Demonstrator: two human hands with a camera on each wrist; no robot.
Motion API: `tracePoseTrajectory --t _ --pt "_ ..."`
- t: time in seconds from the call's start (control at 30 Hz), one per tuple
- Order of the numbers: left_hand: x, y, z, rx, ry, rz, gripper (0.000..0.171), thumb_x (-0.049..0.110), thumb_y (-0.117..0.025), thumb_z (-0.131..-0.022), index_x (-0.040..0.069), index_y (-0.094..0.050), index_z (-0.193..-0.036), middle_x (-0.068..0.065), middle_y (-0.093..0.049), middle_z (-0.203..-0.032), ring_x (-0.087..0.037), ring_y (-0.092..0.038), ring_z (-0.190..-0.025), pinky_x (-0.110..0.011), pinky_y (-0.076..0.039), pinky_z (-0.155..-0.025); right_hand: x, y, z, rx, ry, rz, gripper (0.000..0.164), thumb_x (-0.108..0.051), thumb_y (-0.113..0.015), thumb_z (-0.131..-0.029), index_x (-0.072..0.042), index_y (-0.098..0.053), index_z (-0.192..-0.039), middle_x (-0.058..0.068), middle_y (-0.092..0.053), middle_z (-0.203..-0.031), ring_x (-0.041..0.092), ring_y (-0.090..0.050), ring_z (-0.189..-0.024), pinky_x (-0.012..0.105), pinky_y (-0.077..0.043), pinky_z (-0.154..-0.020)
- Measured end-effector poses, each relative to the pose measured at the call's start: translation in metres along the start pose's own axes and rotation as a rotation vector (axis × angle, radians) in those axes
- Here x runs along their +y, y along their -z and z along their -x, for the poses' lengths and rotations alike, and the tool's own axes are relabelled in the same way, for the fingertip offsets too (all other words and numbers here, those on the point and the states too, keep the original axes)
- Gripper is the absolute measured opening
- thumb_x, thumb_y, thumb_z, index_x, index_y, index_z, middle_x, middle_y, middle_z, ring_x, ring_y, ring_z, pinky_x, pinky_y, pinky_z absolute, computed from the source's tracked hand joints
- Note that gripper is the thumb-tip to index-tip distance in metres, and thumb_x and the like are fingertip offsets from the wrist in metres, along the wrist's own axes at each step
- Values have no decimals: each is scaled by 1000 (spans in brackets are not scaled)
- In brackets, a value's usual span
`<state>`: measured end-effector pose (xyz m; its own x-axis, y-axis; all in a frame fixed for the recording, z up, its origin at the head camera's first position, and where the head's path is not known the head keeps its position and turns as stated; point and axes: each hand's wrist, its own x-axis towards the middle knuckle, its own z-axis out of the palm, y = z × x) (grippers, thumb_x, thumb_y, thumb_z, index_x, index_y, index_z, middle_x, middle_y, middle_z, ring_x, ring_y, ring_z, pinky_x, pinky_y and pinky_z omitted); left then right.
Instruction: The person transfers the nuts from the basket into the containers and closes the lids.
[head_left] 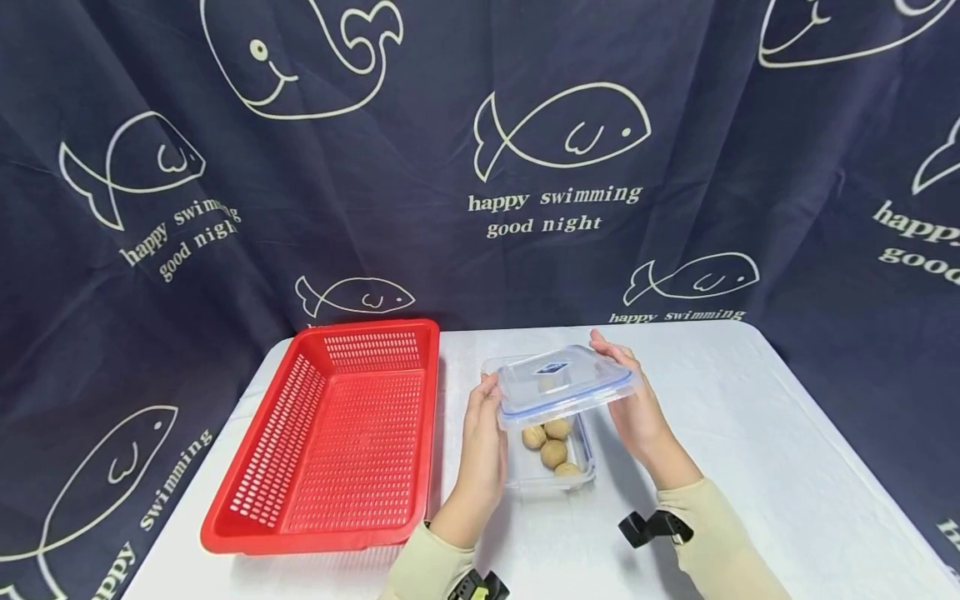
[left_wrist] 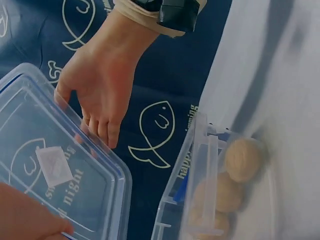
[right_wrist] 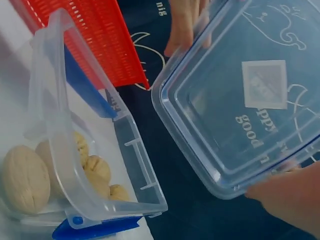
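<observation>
A clear plastic container lid (head_left: pixel 566 382) with a blue seal is held tilted above a clear food container (head_left: pixel 543 483). My left hand (head_left: pixel 483 446) grips the lid's left edge, and my right hand (head_left: pixel 643 412) holds its right edge between thumb and fingers. Under the lid, several walnuts (head_left: pixel 553 454) lie in the container, which stands on the table. The right wrist view shows the lid (right_wrist: pixel 215 105) apart from the container (right_wrist: pixel 135 140), whose blue clips hang out at its sides. Part of the container is hidden by the lid and left hand.
Left of the container stands a red plastic basket (head_left: pixel 431 417) with perforated walls, nothing visible inside it. A white cloth covers the table (head_left: pixel 787 467). Behind it hangs a dark blue curtain (head_left: pixel 555 275) printed with fish.
</observation>
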<state>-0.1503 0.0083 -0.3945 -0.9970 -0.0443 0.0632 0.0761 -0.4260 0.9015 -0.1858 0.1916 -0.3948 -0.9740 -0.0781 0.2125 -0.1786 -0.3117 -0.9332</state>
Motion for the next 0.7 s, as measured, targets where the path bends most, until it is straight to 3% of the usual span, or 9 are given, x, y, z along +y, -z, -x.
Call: tracePoseTrajectory --t 0.07,0.17,0.23,0.37,0.5,0.7 --pt "-2 3 0 -5 -10 -24 48 8 -35 -97 -14 -27 -138 -27 -3 -157 -34 3 -146 -43 -3 -118 -3 3 3 -32 -60 49 52 -38 -28 -104 -5 -36 -144 19 -18 -155 17 -26 -139 22 -24 -111" --pt "-6 8 -2 9 -36 -99 50 3 -36 -95 -14 -27 -140 -27 -6 -157 -35 0 -146 -44 -3 -118 -5 9 5 -96 -149 105 60 -31 -26 -105 8 -14 -150 20 -13 -158 24 -19 -144 19 -26 -110" --pt "-8 12 -4 20 -47 -162 51 2 -36 -94 -12 -26 -143 -26 -10 -157 -35 -2 -146 -46 -4 -118 -4 13 6 -115 -202 144 57 -24 -29 -105 7 -12 -150 17 -9 -159 27 -11 -146 18 -26 -109" --pt "-13 18 -6 17 -45 -269 56 0 -37 -95 -8 -21 -147 -24 -12 -157 -35 -4 -145 -47 -6 -117 3 16 6 -116 -273 240 57 -16 -36 -103 2 -13 -152 14 -7 -160 29 -6 -146 27 -20 -115" --pt "-16 21 -5 18 -17 -330 58 2 -39 -98 -6 -14 -149 -26 -11 -157 -37 -6 -144 -47 -9 -117 12 15 7 -93 -266 315 56 -14 -36 -104 2 -12 -152 17 -6 -159 30 -4 -146 41 -8 -117" --pt "-20 24 -5 44 -21 -478 56 5 -42 -99 -10 -18 -147 -31 -19 -153 -42 -16 -141 -51 -16 -115 26 11 9 -33 -221 368 53 -15 -35 -105 4 -17 -151 17 -13 -158 30 -11 -145 41 -11 -117"
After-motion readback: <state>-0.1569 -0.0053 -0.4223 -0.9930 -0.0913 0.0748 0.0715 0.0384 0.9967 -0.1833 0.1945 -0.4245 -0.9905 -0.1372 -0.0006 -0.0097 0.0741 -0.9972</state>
